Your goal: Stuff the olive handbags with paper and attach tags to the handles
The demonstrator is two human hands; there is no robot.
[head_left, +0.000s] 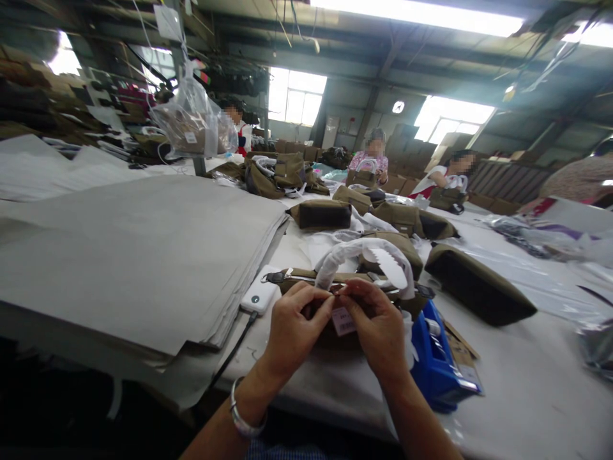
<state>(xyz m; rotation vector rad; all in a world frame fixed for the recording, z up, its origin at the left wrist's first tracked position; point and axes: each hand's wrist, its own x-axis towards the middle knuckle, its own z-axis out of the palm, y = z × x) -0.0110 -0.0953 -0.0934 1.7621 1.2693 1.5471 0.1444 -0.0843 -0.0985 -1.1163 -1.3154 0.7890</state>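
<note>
Right in front of me stands an olive-brown handbag [306,276] with a zipper along its top and a handle [330,259] wrapped in white paper. My left hand [294,322] and my right hand [378,326] meet at the bag's upper middle, thumbs and forefingers pinched together. Whatever lies between the fingertips is too small to make out. Just below them hangs a white tag [343,321] with a barcode, against the brown side of the bag. A silver bangle circles my left wrist.
Left lies a large stack of paper sheets [143,249]; beside it is a white power bank [260,297] with a black cable. A blue tape dispenser [435,358] stands right of the bag. Several olive bags [479,284] lie beyond. Several people work across the table.
</note>
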